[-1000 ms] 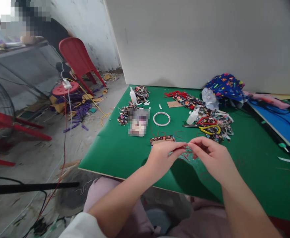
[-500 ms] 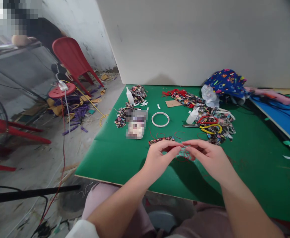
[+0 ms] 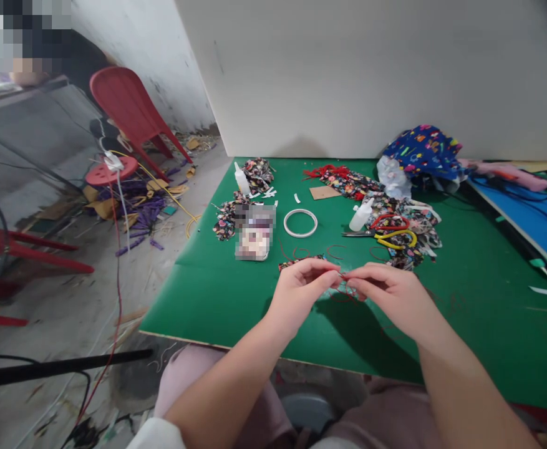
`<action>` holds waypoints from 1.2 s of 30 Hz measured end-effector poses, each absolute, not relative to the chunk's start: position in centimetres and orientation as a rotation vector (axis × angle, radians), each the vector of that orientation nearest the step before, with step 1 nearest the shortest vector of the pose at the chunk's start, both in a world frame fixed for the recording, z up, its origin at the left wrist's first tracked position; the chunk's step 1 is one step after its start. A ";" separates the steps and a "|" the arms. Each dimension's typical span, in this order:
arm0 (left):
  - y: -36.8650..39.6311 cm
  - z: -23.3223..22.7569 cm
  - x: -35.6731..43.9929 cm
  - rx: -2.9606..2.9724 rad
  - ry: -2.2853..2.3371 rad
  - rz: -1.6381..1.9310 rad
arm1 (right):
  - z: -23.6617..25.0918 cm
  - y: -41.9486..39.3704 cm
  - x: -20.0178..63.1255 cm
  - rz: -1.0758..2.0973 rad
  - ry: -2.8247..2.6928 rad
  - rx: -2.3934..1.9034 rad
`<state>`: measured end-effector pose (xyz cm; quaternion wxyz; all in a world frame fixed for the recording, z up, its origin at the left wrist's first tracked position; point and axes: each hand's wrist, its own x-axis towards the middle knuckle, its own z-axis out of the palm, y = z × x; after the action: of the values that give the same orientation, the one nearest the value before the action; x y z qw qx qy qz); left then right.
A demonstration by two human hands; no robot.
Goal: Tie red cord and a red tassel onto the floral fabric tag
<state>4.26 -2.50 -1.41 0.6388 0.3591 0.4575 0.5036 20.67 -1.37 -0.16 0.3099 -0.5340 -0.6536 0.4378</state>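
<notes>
Over the green tabletop (image 3: pixel 208 293) my left hand (image 3: pixel 304 287) pinches a thin red cord (image 3: pixel 343 278) between thumb and fingertips. My right hand (image 3: pixel 385 287) closes on the same cord from the other side, its fingertips nearly against those of the left. Below the fingers more loops of red cord hang or lie; which, I cannot tell. A strip of black floral fabric (image 3: pixel 296 264) lies just behind my left hand, partly covered by it. Short curved pieces of red cord (image 3: pixel 335 252) rest beyond my fingers.
A white ring (image 3: pixel 300 223) lies mid-table, with a blurred-out flat item (image 3: pixel 255 234) to its left. Scissors (image 3: pixel 397 237) with yellow and red handles and a white squeeze bottle (image 3: pixel 361 216) are beside floral scraps (image 3: pixel 423 224). A blue board (image 3: pixel 526 212) borders the right; a red chair (image 3: pixel 123 103) stands left.
My fingertips have shifted slightly on the red cord and drawn a little apart. The whole view has moved a little; the things on the table stay in place.
</notes>
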 end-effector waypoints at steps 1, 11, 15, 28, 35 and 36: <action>-2.5 -1.4 4.3 0.818 1.045 1.154 | -0.1 -1.4 20.7 1.148 -1.737 -1.399; -2.6 -2.1 4.1 0.918 1.056 1.160 | -0.5 -1.3 20.7 1.233 -1.575 -1.364; -2.5 -2.4 3.8 1.072 1.128 1.186 | -0.9 -1.3 20.6 1.295 -1.498 -1.306; -2.7 -2.8 3.4 1.211 1.207 1.288 | -0.9 -1.6 20.6 1.298 -1.432 -1.314; -3.0 -2.3 3.2 1.598 1.279 1.371 | -0.8 -1.5 20.5 1.287 -1.375 -1.208; -3.0 -2.3 3.1 1.676 1.285 1.376 | -0.8 -1.6 20.5 1.293 -1.365 -1.194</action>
<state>3.10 -2.96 -2.28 0.3054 0.6330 0.4855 0.5199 20.51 -1.56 -0.80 0.4413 -0.4809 -0.5500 0.5210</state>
